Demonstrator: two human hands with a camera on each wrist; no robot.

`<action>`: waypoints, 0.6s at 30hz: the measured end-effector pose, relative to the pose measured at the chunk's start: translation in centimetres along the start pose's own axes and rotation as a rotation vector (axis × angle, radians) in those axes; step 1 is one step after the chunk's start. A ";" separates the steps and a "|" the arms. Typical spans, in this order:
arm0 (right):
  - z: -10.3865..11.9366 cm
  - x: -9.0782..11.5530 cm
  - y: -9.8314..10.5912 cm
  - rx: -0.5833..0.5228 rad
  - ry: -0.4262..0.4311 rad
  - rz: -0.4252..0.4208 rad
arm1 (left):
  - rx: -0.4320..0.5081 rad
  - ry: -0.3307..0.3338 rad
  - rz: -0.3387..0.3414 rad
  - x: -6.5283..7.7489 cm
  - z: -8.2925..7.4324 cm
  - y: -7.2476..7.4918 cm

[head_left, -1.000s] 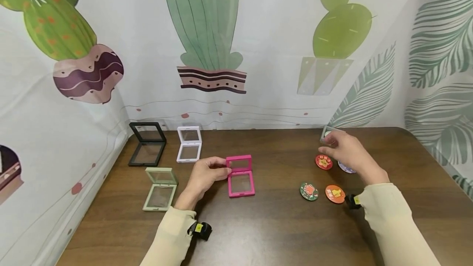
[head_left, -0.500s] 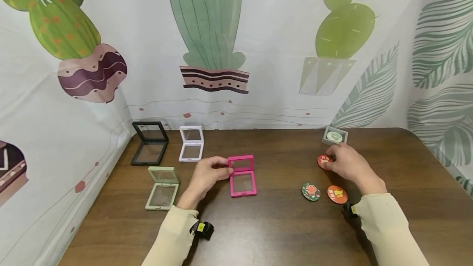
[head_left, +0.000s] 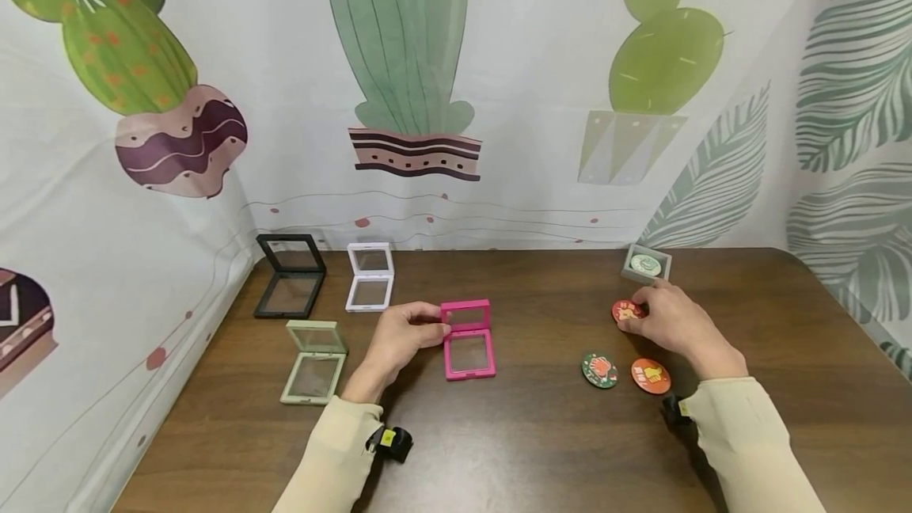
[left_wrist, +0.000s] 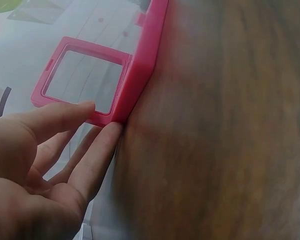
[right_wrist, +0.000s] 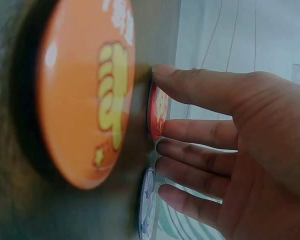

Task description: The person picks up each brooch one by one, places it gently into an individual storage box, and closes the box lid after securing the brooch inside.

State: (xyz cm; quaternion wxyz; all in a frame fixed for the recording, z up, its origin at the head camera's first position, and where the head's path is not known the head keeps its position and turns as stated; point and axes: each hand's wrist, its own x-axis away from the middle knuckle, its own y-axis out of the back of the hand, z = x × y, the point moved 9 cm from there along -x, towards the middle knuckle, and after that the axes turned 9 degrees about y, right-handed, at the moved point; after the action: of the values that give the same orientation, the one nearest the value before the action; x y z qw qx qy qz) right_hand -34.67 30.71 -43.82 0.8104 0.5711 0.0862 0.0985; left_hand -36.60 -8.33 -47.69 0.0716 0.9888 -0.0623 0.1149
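Note:
In the head view my left hand (head_left: 399, 343) pinches the lower left corner of the raised lid of a pink display case (head_left: 468, 374). The left wrist view shows the thumb in front of the lid's frame (left_wrist: 87, 47) and fingertips at the hinge side. My right hand (head_left: 680, 327) has thumb and index finger at opposite edges of a red round badge (head_left: 625, 310), which lies on the table. Close by lie an orange badge (head_left: 651, 376) with a yellow thumbs-up and a dark green badge (head_left: 599, 370). A purple badge (right_wrist: 147, 205), hidden by the hand in the head view, shows under the other fingers.
Black (head_left: 282, 315), white (head_left: 370, 307) and light green (head_left: 306, 400) display cases stand open on the left. A small grey box (head_left: 627, 274) with a pale green badge (head_left: 646, 264) sits at the back right, by the cactus-print cloth (head_left: 527, 101) behind the table.
My right hand has left the grey box, where the pale green badge now lies, and moved down to the red badge. The left hand keeps its grip on the pink case.

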 end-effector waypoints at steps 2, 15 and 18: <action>0.0 0.1 0.0 0.000 -0.004 -0.001 | 0.006 0.000 0.005 0.0 0.0 -0.1; 0.2 0.1 -0.1 0.035 -0.006 -0.026 | 0.019 0.001 0.006 -0.1 0.1 -0.1; 0.2 0.1 -0.1 0.042 -0.004 -0.038 | 0.022 0.002 0.009 -0.1 0.1 -0.2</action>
State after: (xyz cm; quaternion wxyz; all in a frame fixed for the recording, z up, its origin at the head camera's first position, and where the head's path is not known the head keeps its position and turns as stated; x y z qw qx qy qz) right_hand -34.52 30.53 -43.81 0.8000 0.5865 0.0975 0.0801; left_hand -36.69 -8.18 -47.85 0.0604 0.9891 -0.0657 0.1171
